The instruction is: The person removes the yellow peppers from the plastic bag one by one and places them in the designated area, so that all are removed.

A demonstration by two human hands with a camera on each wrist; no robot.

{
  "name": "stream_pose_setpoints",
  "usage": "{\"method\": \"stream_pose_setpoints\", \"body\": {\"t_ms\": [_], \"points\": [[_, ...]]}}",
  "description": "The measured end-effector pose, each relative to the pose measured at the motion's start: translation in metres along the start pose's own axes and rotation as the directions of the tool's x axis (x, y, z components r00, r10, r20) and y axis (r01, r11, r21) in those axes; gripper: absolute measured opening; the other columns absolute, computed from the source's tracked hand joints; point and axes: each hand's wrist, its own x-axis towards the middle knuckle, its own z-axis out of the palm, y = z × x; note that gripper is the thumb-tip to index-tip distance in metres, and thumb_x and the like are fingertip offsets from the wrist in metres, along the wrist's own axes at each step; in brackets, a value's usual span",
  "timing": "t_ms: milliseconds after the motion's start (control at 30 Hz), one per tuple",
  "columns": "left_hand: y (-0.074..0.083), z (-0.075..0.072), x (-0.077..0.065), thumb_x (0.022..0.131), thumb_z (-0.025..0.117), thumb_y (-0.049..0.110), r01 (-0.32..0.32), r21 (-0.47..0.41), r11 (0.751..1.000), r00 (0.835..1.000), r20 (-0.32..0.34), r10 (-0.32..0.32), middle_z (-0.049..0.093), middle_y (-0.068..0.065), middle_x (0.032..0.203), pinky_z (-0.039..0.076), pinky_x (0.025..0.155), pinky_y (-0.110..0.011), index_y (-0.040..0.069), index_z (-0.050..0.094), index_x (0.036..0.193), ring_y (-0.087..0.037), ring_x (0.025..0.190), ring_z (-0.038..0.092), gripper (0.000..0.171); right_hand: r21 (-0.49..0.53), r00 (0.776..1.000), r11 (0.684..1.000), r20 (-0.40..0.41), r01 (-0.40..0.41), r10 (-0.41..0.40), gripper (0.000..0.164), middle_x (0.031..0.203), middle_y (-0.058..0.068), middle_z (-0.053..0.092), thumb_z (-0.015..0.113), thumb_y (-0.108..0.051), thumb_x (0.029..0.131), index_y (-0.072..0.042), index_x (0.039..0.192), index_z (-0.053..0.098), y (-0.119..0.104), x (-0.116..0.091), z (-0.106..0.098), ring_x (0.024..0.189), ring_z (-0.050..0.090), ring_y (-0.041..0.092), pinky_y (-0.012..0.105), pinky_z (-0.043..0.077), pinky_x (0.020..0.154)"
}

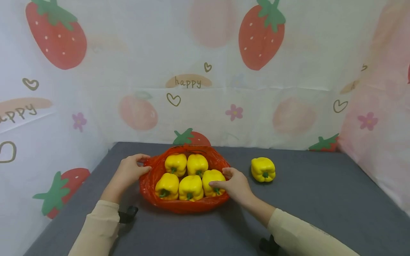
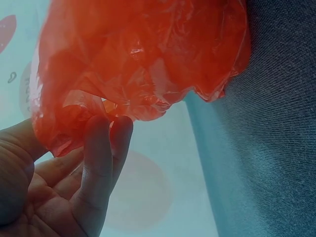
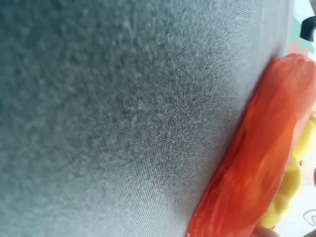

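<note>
A red plastic bag (image 1: 189,206) lies on the table with its mouth spread open. Inside sit several yellow bell peppers (image 1: 191,187), stems facing me. At the bag's left rim, my left hand (image 1: 129,170) pinches the thin plastic; the left wrist view shows thumb and fingers around a fold of the bag (image 2: 148,59). On the right, my right hand (image 1: 238,185) holds the rightmost pepper (image 1: 211,177) inside the bag, thumb across its front and fingers at its side. Only fingertips show beside the bag (image 3: 252,163) in the right wrist view.
One more yellow bell pepper (image 1: 263,170) stands on the grey tabletop (image 1: 320,199), right of the bag. Behind and beside the table hangs a white curtain (image 1: 205,113) printed with strawberries. Dark straps with small devices sit at both wrists.
</note>
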Motion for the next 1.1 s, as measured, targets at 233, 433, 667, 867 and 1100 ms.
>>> {"method": "stream_pose_setpoints", "body": {"t_ms": [233,433,667,867,1100], "points": [[-0.002,0.000,0.000,0.095,0.064,0.021,0.003,-0.002,1.000,1.000,-0.005,-0.003,0.063,-0.022,0.128,0.060,0.086,-0.042,0.001,0.057,0.134,-0.035,0.108,0.063,0.044,-0.112,0.999,0.994,-0.027,0.014,-0.017,0.073,0.136,0.018,0.060,0.084,-0.033,0.078,0.002,0.135,0.055,0.002,0.005,0.009,0.117,0.059,0.029,0.047,0.052,0.100],[-0.005,0.002,0.001,0.095,0.065,0.021,0.009,-0.001,1.000,1.000,0.002,-0.009,0.062,-0.023,0.129,0.060,0.085,-0.042,0.001,0.057,0.134,-0.037,0.110,0.062,0.044,-0.165,0.998,0.986,-0.037,0.038,-0.044,0.071,0.128,0.017,0.065,0.086,-0.032,0.076,0.003,0.131,0.058,0.001,0.006,0.014,0.103,0.062,0.025,0.043,0.056,0.093],[-0.005,0.001,0.001,0.096,0.064,0.021,0.015,-0.009,1.000,1.000,0.000,-0.015,0.061,-0.024,0.131,0.059,0.089,-0.045,0.002,0.056,0.135,-0.038,0.114,0.061,0.045,-0.161,0.998,0.986,-0.051,0.038,-0.047,0.071,0.130,0.018,0.064,0.086,-0.032,0.076,0.003,0.131,0.058,0.000,0.007,0.012,0.107,0.062,0.027,0.044,0.055,0.095],[-0.004,0.001,0.002,0.096,0.064,0.020,0.007,-0.003,1.000,1.000,0.003,-0.007,0.061,-0.023,0.130,0.059,0.088,-0.045,0.001,0.056,0.135,-0.038,0.113,0.062,0.044,-0.117,0.998,0.993,-0.055,0.026,-0.032,0.070,0.132,0.018,0.063,0.086,-0.031,0.076,0.002,0.132,0.059,-0.003,0.004,0.006,0.112,0.061,0.028,0.045,0.055,0.096],[-0.003,0.000,0.000,0.096,0.064,0.021,0.003,0.002,1.000,1.000,0.000,-0.003,0.062,-0.023,0.130,0.059,0.088,-0.045,0.001,0.056,0.135,-0.039,0.113,0.062,0.045,-0.079,0.998,0.997,-0.065,0.016,-0.021,0.071,0.137,0.017,0.060,0.085,-0.030,0.078,0.000,0.136,0.056,-0.013,0.000,-0.005,0.119,0.059,0.029,0.046,0.053,0.100]]}}
